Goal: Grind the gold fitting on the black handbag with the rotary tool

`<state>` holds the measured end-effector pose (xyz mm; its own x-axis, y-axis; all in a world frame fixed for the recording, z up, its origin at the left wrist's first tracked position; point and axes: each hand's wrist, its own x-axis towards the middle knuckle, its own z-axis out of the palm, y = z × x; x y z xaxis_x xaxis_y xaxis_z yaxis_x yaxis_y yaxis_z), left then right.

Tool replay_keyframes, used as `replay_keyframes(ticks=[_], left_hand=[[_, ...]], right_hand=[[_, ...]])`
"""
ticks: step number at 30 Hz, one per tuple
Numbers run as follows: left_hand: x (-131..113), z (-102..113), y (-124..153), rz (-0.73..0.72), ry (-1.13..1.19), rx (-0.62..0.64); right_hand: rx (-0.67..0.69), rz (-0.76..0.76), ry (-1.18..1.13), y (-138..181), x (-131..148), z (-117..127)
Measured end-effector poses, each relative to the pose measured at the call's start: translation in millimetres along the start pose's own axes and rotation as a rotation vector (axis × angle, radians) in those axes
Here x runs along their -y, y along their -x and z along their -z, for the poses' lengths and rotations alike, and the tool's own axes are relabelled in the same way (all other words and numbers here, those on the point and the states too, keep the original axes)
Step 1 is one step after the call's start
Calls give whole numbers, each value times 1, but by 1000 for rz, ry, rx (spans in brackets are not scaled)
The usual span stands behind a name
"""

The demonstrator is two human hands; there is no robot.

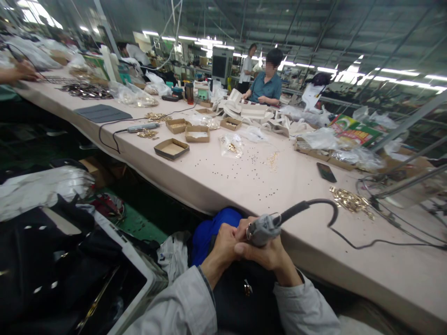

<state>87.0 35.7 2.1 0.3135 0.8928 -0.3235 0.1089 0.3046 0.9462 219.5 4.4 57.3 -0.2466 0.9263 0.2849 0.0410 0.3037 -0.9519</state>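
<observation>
1. The long pale worktop (244, 186) runs from far left to the right foreground, and the person sits at its near edge.
2. A black bin (70, 274) with a pale rim stands on the floor at the left, full of dark pieces; crumpled white plastic (42, 188) lies just behind it.
3. A co-worker (267, 83) in a blue-green shirt sits at the far side of the worktop, with pale folded pieces (251, 111) heaped in front.
4. A dark flat mat (102, 113) lies toward the left end of the worktop, near piles of small metal parts (87, 90).
5. A dark bag piece (240, 298) lies on the person's lap, below both hands, with a small metal fitting on it.
6. Four shallow cardboard trays (171, 149) sit in the middle of the worktop, near a second corded tool (143, 127).
7. The right hand (268, 253) is wrapped tightly around a grey electric tool (263, 229) held just off the worktop's near edge, over the lap; its black cord (324, 209) arches up onto the worktop.
8. The left hand (223, 244) is closed into a fist right against the tool's tip, touching the right hand; what its grip holds is hidden.
9. A black phone (326, 172) lies flat on the worktop at the right.
10. A heap of gold-coloured fittings (351, 201) lies just beside the cord, and tiny dark screws (251, 172) are scattered mid-worktop.
</observation>
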Motion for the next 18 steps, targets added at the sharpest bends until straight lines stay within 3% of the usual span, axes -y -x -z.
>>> replay_keyframes(ticks=[5, 12, 15, 18], left_hand=[[16, -2, -7, -41, 66, -50], [10, 0, 2, -13, -11, 23], [9, -8, 6, -10, -11, 51], [3, -13, 12, 20, -30, 47]], right_hand=[[136, -81, -28, -7, -4, 0], [56, -29, -184, -5, -10, 2], [-17, -44, -155, -2, -20, 4], [-7, -34, -162, 2, -26, 7]])
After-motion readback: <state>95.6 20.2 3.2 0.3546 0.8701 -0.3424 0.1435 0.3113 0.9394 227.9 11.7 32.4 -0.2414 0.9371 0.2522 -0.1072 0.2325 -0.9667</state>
